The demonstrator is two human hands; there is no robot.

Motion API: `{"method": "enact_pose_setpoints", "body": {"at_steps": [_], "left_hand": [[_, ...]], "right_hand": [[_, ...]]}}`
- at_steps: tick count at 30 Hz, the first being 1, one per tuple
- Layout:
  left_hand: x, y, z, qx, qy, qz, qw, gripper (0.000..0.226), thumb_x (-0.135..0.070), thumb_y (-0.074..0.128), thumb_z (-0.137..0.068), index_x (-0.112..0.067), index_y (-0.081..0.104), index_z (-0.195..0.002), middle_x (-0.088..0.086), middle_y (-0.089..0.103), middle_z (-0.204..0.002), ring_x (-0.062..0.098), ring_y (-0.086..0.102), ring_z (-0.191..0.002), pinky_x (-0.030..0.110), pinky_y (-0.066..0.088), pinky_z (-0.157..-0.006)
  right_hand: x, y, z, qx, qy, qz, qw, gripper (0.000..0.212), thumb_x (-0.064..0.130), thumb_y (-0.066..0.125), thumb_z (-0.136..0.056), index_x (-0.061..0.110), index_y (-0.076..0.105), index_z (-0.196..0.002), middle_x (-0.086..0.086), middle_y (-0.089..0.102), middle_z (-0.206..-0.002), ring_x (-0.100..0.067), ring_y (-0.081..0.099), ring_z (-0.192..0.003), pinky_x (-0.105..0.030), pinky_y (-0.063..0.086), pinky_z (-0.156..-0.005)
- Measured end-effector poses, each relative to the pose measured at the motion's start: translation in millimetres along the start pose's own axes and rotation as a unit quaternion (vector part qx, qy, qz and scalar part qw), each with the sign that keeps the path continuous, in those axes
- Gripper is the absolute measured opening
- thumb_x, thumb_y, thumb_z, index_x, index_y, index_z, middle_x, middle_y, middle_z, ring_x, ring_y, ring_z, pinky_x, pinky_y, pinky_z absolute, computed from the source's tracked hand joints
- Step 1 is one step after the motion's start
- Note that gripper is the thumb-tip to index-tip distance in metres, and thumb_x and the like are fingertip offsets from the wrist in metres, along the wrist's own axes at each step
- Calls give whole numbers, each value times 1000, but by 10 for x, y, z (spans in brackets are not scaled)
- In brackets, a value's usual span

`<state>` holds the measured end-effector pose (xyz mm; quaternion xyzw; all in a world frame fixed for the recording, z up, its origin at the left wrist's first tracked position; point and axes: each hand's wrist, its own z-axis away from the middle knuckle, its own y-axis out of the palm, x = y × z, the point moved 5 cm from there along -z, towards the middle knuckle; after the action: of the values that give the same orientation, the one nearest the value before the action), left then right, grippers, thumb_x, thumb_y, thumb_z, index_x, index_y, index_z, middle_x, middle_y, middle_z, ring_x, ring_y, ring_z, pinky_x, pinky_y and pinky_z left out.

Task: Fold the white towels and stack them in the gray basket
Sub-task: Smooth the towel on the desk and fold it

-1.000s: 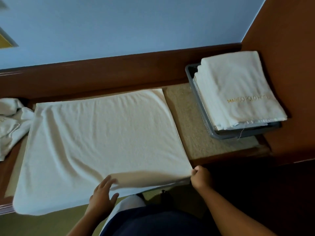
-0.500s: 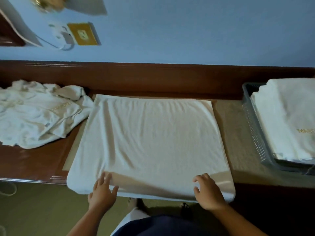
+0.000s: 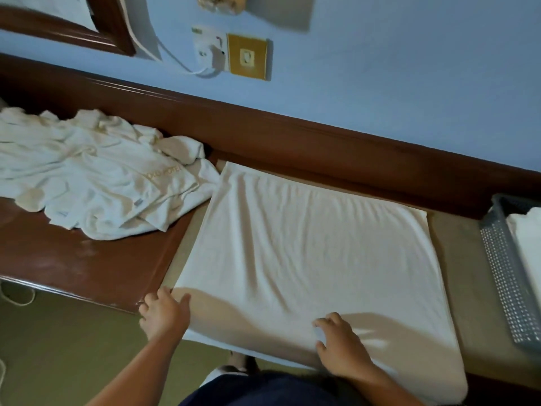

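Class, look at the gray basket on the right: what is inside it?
A white towel lies in the gray basket, rising above its wall. The basket's floor and anything beneath the towel are covered.

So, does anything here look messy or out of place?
Only the crumpled towels, heaped unfolded at the left end of the wooden ledge. The spread towel is wrinkled and hangs a little over the near edge, but it lies roughly square.
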<state>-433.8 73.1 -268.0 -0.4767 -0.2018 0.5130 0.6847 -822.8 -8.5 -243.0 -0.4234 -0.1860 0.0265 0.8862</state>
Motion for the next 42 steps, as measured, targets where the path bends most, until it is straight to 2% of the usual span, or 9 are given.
{"method": "enact_pose_setpoints", "body": {"at_steps": [6, 10, 14, 18, 24, 28, 31, 37, 42], "left_hand": [[-30, -108, -322, 52, 87, -55, 993, 39, -48, 52, -99, -27, 63, -130, 11, 47, -132, 35, 40, -122, 48, 36, -105], [77, -231, -355, 33, 21, -7, 999, 32, -38, 48, -100, -23, 65, -124, 12, 48, -130, 34, 40, -121, 48, 34, -103], [92, -232, -305, 26, 45, -2, 999, 33, -40, 48, -101, -21, 65, -122, 11, 50, -127, 34, 43, -118, 49, 36, -102], [81, -221, -310, 44, 62, -22, 997, 44, -49, 56, -97, -18, 59, -128, 10, 47, -131, 34, 44, -121, 48, 39, -103], [83, -175, -328, 51, 59, -6, 997, 44, -51, 56, -97, -23, 61, -130, 9, 46, -131, 34, 43, -121, 48, 37, -105], [120, -165, -431, 64, 70, -18, 995, 37, -48, 53, -99, -31, 62, -130, 5, 45, -126, 30, 43, -117, 46, 37, -103], [143, -184, -482, 60, 70, -3, 996, 33, -47, 53, -99, -34, 62, -127, 1, 46, -123, 27, 43, -114, 44, 35, -99], [162, -169, -435, 21, 51, 40, 998, 24, -43, 55, -99, -31, 67, -116, -1, 48, -116, 26, 43, -109, 43, 33, -94], [227, -176, -437, 5, 38, 55, 998, 19, -42, 55, -98, -33, 69, -108, -4, 50, -111, 26, 42, -105, 43, 32, -91]], "right_hand": [[477, -68, -201, 4, -16, 13, 1000, 43, 31, 52, -98, 30, 47, -140, 9, 37, -138, -14, 44, -129, -26, 42, -100], [622, -129, -361, 1, -4, 26, 1000, 43, 33, 52, -98, 31, 47, -141, 8, 38, -139, -15, 44, -129, -27, 43, -100], [720, -176, -519, 12, -8, 33, 999, 47, 32, 51, -100, 29, 42, -146, 6, 33, -147, -17, 42, -134, -30, 42, -105], [824, -214, -778, 29, -16, 65, 997, 65, 40, 47, -103, 26, 20, -159, 3, 1, -168, -19, 9, -154, -35, 26, -121], [743, -352, -1438, 59, 12, 139, 989, 88, 67, 30, -98, 21, -14, -159, -6, -34, -161, -27, -23, -152, -46, 1, -125], [1146, -444, -2082, -7, 12, 144, 989, 109, 84, 26, -85, 17, -21, -157, -8, -32, -162, -28, -29, -150, -52, -8, -123], [1914, -396, -2498, -68, -84, 146, 983, 109, 84, 27, -85, 13, -8, -160, -11, -18, -166, -28, -20, -153, -53, -8, -121], [2839, -92, -2676, -47, -287, 248, 924, 95, 72, 27, -94, 7, 5, -160, -14, -7, -168, -28, -13, -154, -50, -4, -125], [2573, -153, -2517, 105, -498, 361, 781, 86, 65, 32, -99, 18, -5, -161, -2, -21, -167, -16, -20, -153, -43, 0, -126]]}}
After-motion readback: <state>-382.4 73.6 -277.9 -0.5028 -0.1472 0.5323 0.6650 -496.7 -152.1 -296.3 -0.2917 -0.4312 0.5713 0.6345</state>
